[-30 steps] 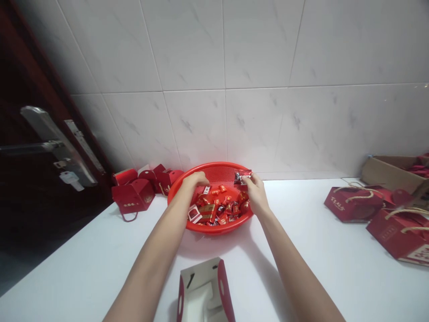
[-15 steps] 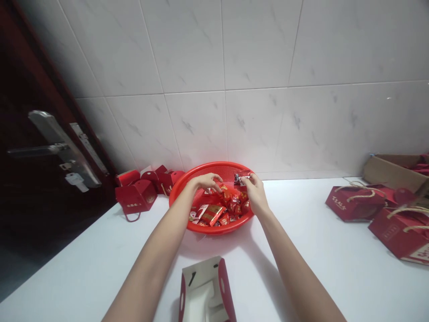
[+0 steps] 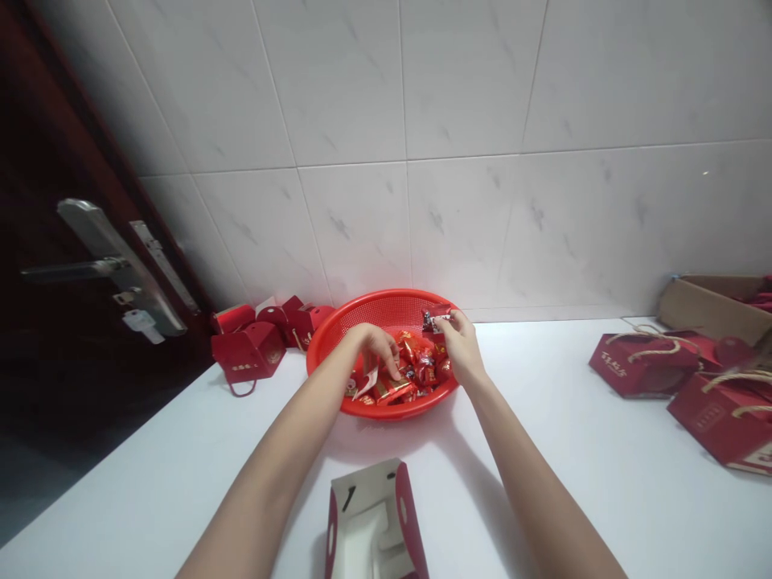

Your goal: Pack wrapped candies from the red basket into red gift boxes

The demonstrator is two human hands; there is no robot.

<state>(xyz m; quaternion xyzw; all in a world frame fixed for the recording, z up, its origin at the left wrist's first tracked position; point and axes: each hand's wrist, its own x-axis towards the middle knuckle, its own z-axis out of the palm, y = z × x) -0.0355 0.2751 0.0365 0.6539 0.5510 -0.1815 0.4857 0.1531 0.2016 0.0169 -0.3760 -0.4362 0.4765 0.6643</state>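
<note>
A red plastic basket [image 3: 326,354] holds a heap of wrapped sweets [image 3: 425,368], mostly in shiny red wrappers. My left hand [image 3: 377,347] reaches down into it with its fingers apart, touching a red-and-gold packet [image 3: 395,392]. Beside those fingers a whitish packet [image 3: 366,383] stands tilted. Over the basket's right rim, my right hand [image 3: 459,342] pinches a small clear-and-red candy packet [image 3: 433,318] with dark and white print. Nearer to me stands an open dark red gift box [image 3: 371,515] with a white inside.
Several red gift boxes [image 3: 248,354] cluster at the left by the wall. More boxes with rope handles [image 3: 642,366] stand at the right, near a cardboard carton [image 3: 712,310]. A dark door with a metal handle [image 3: 72,269] borders the white table [image 3: 241,450].
My left hand has lowered onto the red-and-gold packet, and the whitish packet beside it has tipped up. My right hand keeps its candy packet in nearly the same place.
</note>
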